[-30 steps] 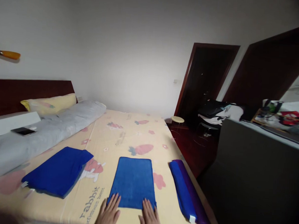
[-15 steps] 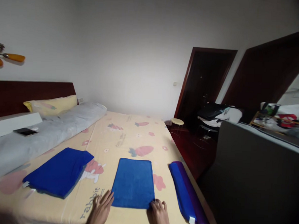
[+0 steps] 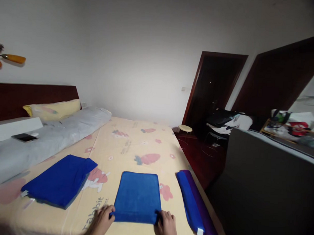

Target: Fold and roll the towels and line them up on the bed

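Note:
A blue towel [image 3: 138, 196] lies flat on the bed, folded into a near-square. At its near left corner, my left hand [image 3: 104, 217] has its fingers curled, gripping the edge. My right hand [image 3: 167, 222] pinches the near right corner in the same way, with the fingertips partly hidden. To the left rests another blue cloth [image 3: 62, 182], loosely folded, with a white tag. Off to the right, a blue roll of cloth [image 3: 191, 202] and a purple roll [image 3: 200, 202] lie side by side along the bed's edge.
The bed has a patterned cream sheet [image 3: 129, 151]. A grey rolled quilt [image 3: 75, 129] runs along its left side, carrying a phone [image 3: 24, 137]. Beyond the right edge stand a dark grey panel [image 3: 263, 191], a round stool [image 3: 185, 128] and a chair piled with clothes [image 3: 224, 122].
My left fingers, flat beside the towel before, have curled onto its corner. The towel's far edge has come nearer to me. My right hand keeps its hold at the other corner.

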The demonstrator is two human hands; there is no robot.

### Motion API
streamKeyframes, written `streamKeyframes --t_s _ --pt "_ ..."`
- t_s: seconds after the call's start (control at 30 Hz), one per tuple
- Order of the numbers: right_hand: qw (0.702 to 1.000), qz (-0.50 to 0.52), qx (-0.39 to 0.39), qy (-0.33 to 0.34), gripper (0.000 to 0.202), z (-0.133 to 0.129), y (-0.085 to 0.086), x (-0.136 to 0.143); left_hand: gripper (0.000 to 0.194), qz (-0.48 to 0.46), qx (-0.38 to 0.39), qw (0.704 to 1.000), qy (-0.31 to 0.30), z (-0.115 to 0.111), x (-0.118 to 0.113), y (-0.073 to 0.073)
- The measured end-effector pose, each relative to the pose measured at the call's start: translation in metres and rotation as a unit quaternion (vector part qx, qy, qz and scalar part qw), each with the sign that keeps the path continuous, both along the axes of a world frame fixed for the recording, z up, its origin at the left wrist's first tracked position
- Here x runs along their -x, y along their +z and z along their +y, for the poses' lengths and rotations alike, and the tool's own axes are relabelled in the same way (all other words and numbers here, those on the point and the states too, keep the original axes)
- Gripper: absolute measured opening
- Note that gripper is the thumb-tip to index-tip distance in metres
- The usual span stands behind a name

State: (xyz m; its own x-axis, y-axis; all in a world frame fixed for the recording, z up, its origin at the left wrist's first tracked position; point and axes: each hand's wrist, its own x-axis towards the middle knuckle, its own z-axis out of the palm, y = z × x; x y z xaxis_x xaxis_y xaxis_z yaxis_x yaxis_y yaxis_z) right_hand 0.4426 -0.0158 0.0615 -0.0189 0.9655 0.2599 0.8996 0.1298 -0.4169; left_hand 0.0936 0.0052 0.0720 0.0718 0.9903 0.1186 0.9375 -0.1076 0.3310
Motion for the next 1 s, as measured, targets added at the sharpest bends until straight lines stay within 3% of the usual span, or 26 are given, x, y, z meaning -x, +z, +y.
streamKeyframes --t_s 0.1,0.17,0.3,0.37,0.43,0.57,0.67,0.87,1.0 --pt "0.997 -0.052 -0.051 -0.036 0.031 0.006 -0.009 0.002 0.034 0.073 -0.016 0.996 0.054 0.004 -0.007 -0.008" --pt "0.993 -0.077 -0.09 -0.016 0.042 0.01 -0.02 0.007 0.046 0.116 -0.046 0.991 0.043 0.005 -0.017 -0.018" --pt "0.985 -0.085 -0.109 0.1 0.058 0.017 -0.049 0.036 0.076 0.116 -0.072 0.984 -0.11 0.004 -0.053 -0.044" --pt "0.982 -0.067 -0.103 0.141 0.063 0.02 -0.06 0.057 0.084 0.106 -0.088 0.972 -0.192 0.003 -0.074 -0.055" --pt "0.978 -0.051 -0.105 0.172 0.068 0.022 -0.068 0.077 0.086 0.106 -0.1 0.962 -0.229 0.002 -0.09 -0.061" --pt "0.973 -0.038 -0.129 0.186 0.068 0.024 -0.07 0.087 0.078 0.106 -0.093 0.957 -0.255 0.001 -0.091 -0.055" --pt "0.977 -0.05 -0.117 0.172 0.065 0.021 -0.065 0.06 0.071 0.094 -0.061 0.964 -0.241 0.001 -0.066 -0.043" --pt "0.995 -0.064 -0.005 0.081 0.064 0.011 -0.054 -0.001 0.064 0.108 0.049 0.984 -0.13 0.001 -0.012 -0.021" --pt "0.996 -0.062 -0.017 0.059 0.068 0.013 -0.055 0.014 0.072 0.124 0.047 0.987 -0.091 0.001 -0.025 -0.018"
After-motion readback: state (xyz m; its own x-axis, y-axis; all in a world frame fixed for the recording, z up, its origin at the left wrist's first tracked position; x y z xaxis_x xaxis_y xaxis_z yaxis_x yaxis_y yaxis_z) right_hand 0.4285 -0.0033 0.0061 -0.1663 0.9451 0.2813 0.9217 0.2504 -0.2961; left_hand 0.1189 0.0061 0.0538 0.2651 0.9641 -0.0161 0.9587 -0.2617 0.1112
